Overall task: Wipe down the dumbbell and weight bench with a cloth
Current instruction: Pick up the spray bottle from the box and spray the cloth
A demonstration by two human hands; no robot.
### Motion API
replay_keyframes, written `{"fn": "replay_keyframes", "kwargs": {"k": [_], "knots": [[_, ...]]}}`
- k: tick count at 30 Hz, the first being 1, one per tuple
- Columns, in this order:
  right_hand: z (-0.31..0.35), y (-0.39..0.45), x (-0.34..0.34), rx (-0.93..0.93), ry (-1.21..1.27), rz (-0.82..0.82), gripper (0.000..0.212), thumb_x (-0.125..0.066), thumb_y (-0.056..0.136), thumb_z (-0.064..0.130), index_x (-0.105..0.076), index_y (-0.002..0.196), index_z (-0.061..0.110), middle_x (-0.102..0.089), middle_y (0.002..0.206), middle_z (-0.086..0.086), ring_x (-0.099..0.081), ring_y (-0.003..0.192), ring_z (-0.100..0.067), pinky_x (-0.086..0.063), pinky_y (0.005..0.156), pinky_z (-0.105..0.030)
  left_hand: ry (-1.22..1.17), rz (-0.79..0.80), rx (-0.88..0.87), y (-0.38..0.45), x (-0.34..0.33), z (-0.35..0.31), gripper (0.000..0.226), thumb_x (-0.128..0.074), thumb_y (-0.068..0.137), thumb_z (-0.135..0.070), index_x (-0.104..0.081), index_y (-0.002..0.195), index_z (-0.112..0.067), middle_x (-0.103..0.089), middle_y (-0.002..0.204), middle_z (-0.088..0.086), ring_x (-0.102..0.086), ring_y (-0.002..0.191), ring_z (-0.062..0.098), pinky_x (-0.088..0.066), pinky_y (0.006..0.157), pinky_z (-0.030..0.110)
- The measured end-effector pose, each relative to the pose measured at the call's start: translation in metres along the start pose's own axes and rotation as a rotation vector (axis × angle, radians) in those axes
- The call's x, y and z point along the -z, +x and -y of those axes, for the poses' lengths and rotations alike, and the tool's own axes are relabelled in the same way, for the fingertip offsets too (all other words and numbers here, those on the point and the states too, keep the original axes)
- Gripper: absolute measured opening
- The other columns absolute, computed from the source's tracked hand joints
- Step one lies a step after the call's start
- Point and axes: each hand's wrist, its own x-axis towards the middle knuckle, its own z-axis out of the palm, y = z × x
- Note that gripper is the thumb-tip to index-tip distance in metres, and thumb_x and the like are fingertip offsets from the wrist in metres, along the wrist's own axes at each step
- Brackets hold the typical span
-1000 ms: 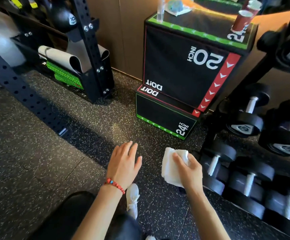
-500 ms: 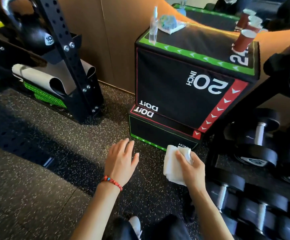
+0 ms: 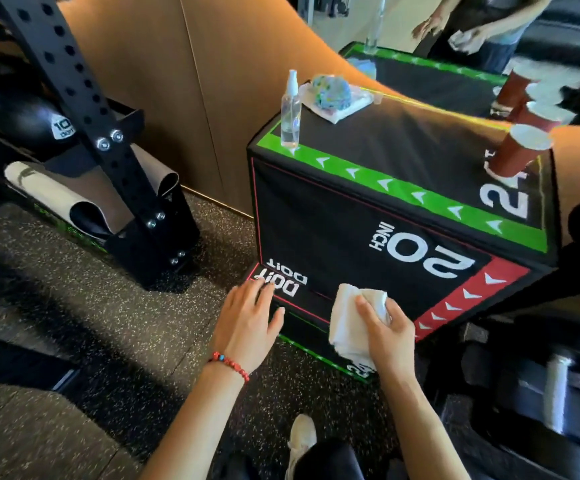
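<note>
At the bottom edge a white sneaker (image 3: 301, 441) stands on the black speckled rubber floor (image 3: 115, 341). To the right, a black dumbbell with a silver handle (image 3: 558, 393) lies blurred on its rack, close beside the right forearm.

The right hand (image 3: 387, 332) has its fingers curled round a crumpled white cloth (image 3: 350, 320), gripping it in front of the lower face of a black padded plyo box marked "20 INCH" with green and red borders (image 3: 333, 216). The left hand (image 3: 247, 320), wearing a red beaded bracelet (image 3: 230, 365) at the wrist, is spread flat with fingers straight and holding nothing; its fingertips reach over the corner of the lower, flatter black box (image 3: 311, 327) beneath.

On top of the tall box stand a clear plastic spray bottle (image 3: 290, 110), a bundled blue-patterned rag on a white sheet (image 3: 333, 93), and red paper cups (image 3: 517, 150) at the far right corner.

To the left rises a black perforated steel rack upright (image 3: 84, 112), with a rolled grey mat (image 3: 63, 199) at its foot and a black kettlebell (image 3: 32, 123) behind it. A tan panelled wall (image 3: 184, 81) backs everything, and another person's hands (image 3: 454, 32) show beyond the far box.
</note>
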Motion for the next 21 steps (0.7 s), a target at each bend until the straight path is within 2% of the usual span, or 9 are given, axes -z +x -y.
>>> {"fn": "replay_keyframes", "kwargs": {"k": [2,5,8,9,12,17,19,21], "knots": [[0.014,0.030,-0.004,-0.001,0.008,0.014,0.042,-0.065,0.082,0.032,-0.035,0.054,0.021,-0.037,0.055,0.005,-0.037,0.055,-0.012,-0.033,0.055,-0.032,0.003,-0.020,0.018,0.030,-0.002,0.000,0.040,-0.073,0.076,-0.021,-0.063,0.108,0.000,-0.065,0.109,0.019,-0.062,0.099,0.034,-0.051,0.084,0.049],[0.028,0.070,-0.014,-0.005,0.032,0.021,0.039,-0.065,0.082,0.032,-0.041,0.054,0.019,-0.039,0.054,0.009,-0.037,0.055,-0.011,-0.033,0.057,-0.032,-0.004,-0.043,0.058,0.066,-0.007,0.003,0.039,-0.072,0.077,-0.020,-0.063,0.109,0.001,-0.064,0.111,0.020,-0.062,0.100,0.035,-0.050,0.086,0.049],[0.042,0.101,-0.026,-0.012,0.041,0.024,0.036,-0.065,0.082,0.035,-0.053,0.074,0.002,-0.050,0.068,-0.002,-0.047,0.065,-0.017,-0.042,0.066,-0.036,-0.046,-0.065,0.076,0.100,-0.007,0.008,0.040,-0.072,0.078,-0.017,-0.062,0.111,0.002,-0.064,0.112,0.021,-0.061,0.102,0.037,-0.047,0.088,0.050],[0.047,0.111,-0.030,-0.018,0.040,0.022,0.035,-0.065,0.082,0.036,-0.054,0.075,0.003,-0.053,0.070,-0.003,-0.049,0.067,-0.017,-0.044,0.068,-0.037,-0.058,-0.072,0.078,0.113,-0.006,0.011,0.040,-0.072,0.079,-0.017,-0.062,0.112,0.003,-0.063,0.113,0.021,-0.061,0.102,0.037,-0.047,0.089,0.049],[0.062,0.139,-0.045,-0.003,0.049,-0.009,0.030,-0.065,0.082,0.033,-0.052,0.063,0.015,-0.051,0.060,0.011,-0.047,0.059,-0.011,-0.040,0.060,-0.033,-0.089,-0.106,0.065,0.155,-0.005,0.022,0.039,-0.069,0.081,-0.016,-0.061,0.114,0.004,-0.062,0.116,0.022,-0.059,0.105,0.037,-0.046,0.091,0.047],[0.089,0.182,-0.075,0.032,0.081,-0.089,0.038,-0.065,0.082,0.030,-0.046,0.070,0.000,-0.044,0.066,-0.001,-0.040,0.062,-0.014,-0.034,0.056,-0.029,-0.173,-0.155,0.032,0.232,0.004,0.048,0.040,-0.065,0.085,-0.014,-0.058,0.119,0.006,-0.059,0.120,0.023,-0.056,0.110,0.038,-0.042,0.095,0.045],[0.099,0.197,-0.087,0.025,0.097,-0.111,0.039,-0.065,0.080,0.033,-0.045,0.068,0.002,-0.044,0.066,-0.001,-0.041,0.061,-0.013,-0.035,0.057,-0.028,-0.213,-0.183,0.012,0.261,0.009,0.057,0.040,-0.063,0.086,-0.015,-0.056,0.120,0.006,-0.059,0.120,0.022,-0.055,0.111,0.037,-0.042,0.095,0.043],[0.107,0.210,-0.099,0.024,0.117,-0.135,0.032,-0.065,0.080,0.032,-0.048,0.060,0.013,-0.046,0.058,0.008,-0.041,0.054,-0.006,-0.036,0.051,-0.020,-0.268,-0.225,-0.006,0.286,0.013,0.063,0.040,-0.059,0.087,-0.016,-0.055,0.121,0.005,-0.059,0.120,0.021,-0.055,0.112,0.035,-0.040,0.096,0.040]]}}
